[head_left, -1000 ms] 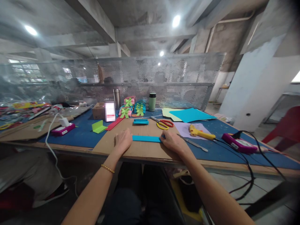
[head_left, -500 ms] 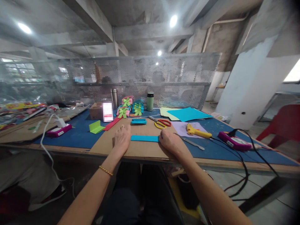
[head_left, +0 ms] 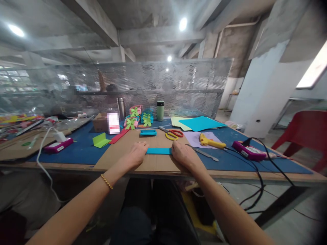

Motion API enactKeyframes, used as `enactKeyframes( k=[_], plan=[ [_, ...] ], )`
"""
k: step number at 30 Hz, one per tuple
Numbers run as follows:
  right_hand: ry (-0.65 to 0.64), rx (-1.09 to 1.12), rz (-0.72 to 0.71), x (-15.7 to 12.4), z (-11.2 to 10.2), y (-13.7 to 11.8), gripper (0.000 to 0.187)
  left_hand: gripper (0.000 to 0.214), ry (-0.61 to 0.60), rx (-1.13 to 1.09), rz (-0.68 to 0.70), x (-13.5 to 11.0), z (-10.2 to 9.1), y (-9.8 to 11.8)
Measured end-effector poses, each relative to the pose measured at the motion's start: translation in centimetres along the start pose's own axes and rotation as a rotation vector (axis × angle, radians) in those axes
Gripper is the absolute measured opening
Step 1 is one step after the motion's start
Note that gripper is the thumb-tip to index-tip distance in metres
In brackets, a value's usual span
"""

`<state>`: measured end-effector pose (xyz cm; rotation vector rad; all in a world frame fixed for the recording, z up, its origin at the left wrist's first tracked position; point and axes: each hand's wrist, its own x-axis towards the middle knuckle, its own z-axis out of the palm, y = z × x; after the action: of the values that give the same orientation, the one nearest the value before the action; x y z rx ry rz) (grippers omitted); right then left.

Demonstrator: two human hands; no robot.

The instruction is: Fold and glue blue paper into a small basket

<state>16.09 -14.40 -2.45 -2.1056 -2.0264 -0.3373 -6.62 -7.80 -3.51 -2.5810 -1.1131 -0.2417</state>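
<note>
A blue foam strip (head_left: 158, 151) lies flat on a brown cardboard sheet (head_left: 153, 165) at the table's near edge. My left hand (head_left: 138, 153) rests with curled fingers on the strip's left end. My right hand (head_left: 182, 155) presses with curled fingers on its right end. Beyond the strip lie a small folded blue piece (head_left: 148, 133) and red-and-yellow scissors (head_left: 172, 134).
To the right lie a metal blade (head_left: 203, 152), a yellow glue gun (head_left: 211, 142), a magenta device (head_left: 249, 151) with black cables, and blue and yellow sheets (head_left: 199, 123). At the back stand finished bows (head_left: 139, 117), a green flask (head_left: 160, 111) and a box (head_left: 100, 121). A red chair (head_left: 304, 136) stands at the right.
My left hand has slid rightwards onto the strip's left end, so less of the strip shows between my hands. The view has shifted a little to the right.
</note>
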Motion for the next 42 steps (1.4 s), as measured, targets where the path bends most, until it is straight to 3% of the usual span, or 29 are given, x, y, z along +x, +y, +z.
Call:
enactKeyframes(
  k=[4,8,17,25,27,30,33,37,42],
  plan=[
    [-0.008,0.006,0.005,0.3,0.4,0.3,0.03,0.025,0.025,0.015,-0.055,0.1,0.0,1.3],
    [-0.01,0.011,0.005,0.5,0.6,0.6,0.031,0.037,0.027,0.023,-0.112,0.1,-0.5,2.5],
    [-0.003,0.017,0.008,0.3,0.4,0.3,0.03,0.049,-0.13,0.021,-0.122,-1.1,-2.6,4.5],
    [0.078,-0.002,0.006,-0.1,0.4,0.5,0.025,0.05,-0.192,0.037,-0.061,0.1,-2.8,4.9],
    [0.186,-0.024,-0.041,-0.2,0.7,0.2,0.024,0.053,-0.186,0.042,-0.05,0.3,-2.7,4.9],
    [0.345,0.022,-0.284,-0.6,1.8,-1.0,0.018,0.05,-0.173,0.043,-0.041,0.3,-2.6,4.9],
    [0.33,0.133,-0.479,-1.2,3.2,-2.2,0.022,0.042,-0.207,0.059,-0.035,0.2,-2.4,4.9],
    [0.253,0.184,-0.481,-1.6,4.5,-2.5,0.033,0.047,-0.203,0.031,-0.06,0.1,-2.2,5.0],
    [0.252,0.128,-0.486,-1.8,4.5,-2.1,0.037,0.051,-0.19,-0.023,-0.089,0.0,-2.0,5.0]
  ],
)
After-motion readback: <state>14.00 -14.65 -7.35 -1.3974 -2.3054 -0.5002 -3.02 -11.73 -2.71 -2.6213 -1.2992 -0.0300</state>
